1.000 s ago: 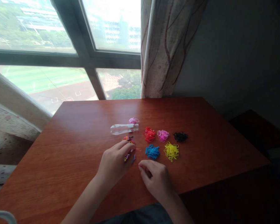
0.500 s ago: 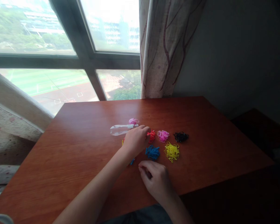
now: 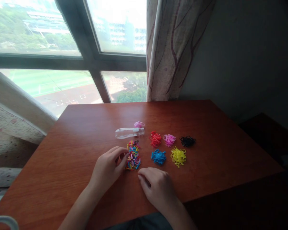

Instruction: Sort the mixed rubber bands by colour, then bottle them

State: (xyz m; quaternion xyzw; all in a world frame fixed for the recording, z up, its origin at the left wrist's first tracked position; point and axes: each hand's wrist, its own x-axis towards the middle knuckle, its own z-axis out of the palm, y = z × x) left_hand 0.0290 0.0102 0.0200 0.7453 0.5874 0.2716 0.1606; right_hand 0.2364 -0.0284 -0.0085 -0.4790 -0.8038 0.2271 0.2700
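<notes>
A pile of small mixed-colour rubber bands lies near the middle of the table. At its left edge is my left hand, thumb and forefinger curled into a pinch against the bands. Whatever those fingertips hold, if anything, is hidden. My right hand rests just below and right of the pile, fingers closed; I cannot make out anything in them. Right of the pile are sorted heaps: red bands, pink bands, black bands, blue bands and yellow bands.
A clear plastic bottle lies on its side behind the mixed pile, with a pink object by its neck. The wooden table reaches a window with curtains. A white curved object shows at lower left.
My left hand has moved from the red heap back left and nearer to me, to the mixed pile, uncovering it. My right hand has shifted slightly left. The view has moved a little.
</notes>
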